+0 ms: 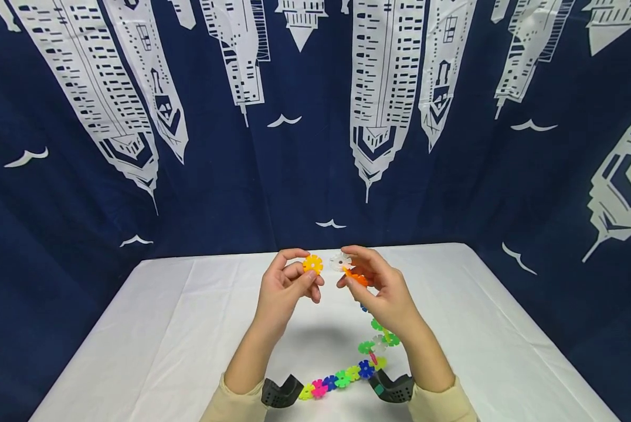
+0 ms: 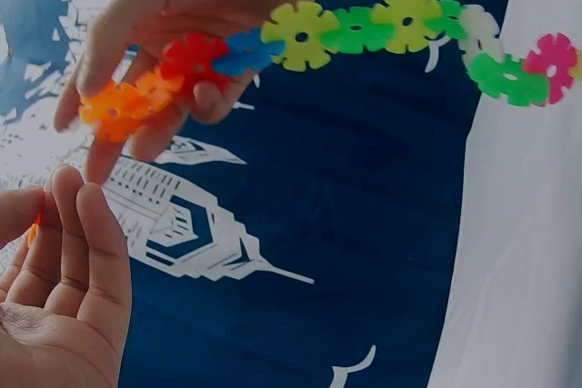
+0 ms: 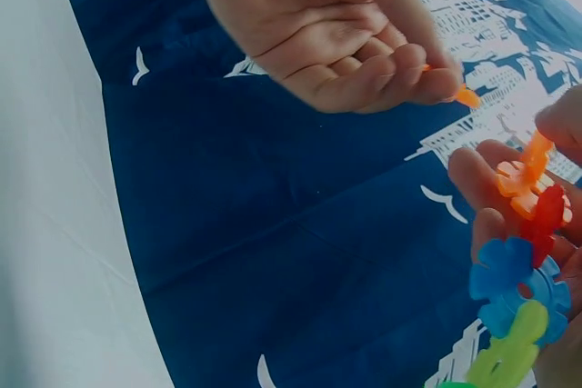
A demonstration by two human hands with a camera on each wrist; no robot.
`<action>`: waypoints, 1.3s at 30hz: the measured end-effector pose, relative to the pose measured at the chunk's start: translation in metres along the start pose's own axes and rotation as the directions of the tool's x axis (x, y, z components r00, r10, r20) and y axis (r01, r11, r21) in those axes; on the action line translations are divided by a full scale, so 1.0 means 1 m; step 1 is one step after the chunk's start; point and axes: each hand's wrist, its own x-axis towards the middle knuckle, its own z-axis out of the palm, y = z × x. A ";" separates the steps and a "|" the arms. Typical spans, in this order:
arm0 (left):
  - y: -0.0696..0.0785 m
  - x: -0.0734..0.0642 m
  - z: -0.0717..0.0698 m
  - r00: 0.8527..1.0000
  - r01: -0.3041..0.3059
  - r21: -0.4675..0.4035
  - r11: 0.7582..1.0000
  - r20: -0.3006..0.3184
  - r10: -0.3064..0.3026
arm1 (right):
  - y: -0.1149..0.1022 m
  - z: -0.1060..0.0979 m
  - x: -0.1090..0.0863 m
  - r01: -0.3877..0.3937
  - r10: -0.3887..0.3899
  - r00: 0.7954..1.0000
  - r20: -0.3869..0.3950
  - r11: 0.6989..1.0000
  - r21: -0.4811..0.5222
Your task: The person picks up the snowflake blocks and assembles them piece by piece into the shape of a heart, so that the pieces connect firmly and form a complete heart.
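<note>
Left hand: and a yellow-orange, flower-shaped plastic disc (image 1: 312, 265) is pinched by the left hand (image 1: 289, 287) between thumb and finger, face toward the head view.
Right hand: orange end discs of a long multicoloured chain of slotted plastic flower discs (image 1: 392, 339) are gripped by the right hand (image 1: 381, 290), facing the left.
Chain run: hung below the right hand, then laid across the white cloth-covered table (image 1: 199, 328) between the forearms.
Gap: no contact between the left hand's disc and the chain!
Slip risk: the small disc could be lost from the left fingertips if pushed off-centre.
Pull risk: joints near the red disc (image 2: 186, 52) could be parted by the chain's drag if the right hand were jerked up.
Make: thin, smooth, seemingly stiff plastic; rounded petals are split by narrow slots, centres are pierced.
</note>
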 end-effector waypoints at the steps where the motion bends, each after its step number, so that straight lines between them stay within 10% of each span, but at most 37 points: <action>1: 0.001 -0.001 0.001 1.000 -0.008 0.007 1.000 -0.003 0.008 | 0.000 0.001 0.000 0.007 -0.007 1.000 -0.001 1.000 0.003; 22: 0.013 -0.010 0.010 0.994 -0.097 0.100 0.990 -0.043 0.102 | 0.001 0.018 -0.001 0.051 -0.064 0.996 -0.057 0.976 -0.211; 39: 0.023 -0.013 0.005 1.000 0.002 0.073 0.997 0.019 -0.003 | -0.005 0.016 -0.002 0.090 -0.087 0.996 0.024 0.912 -0.400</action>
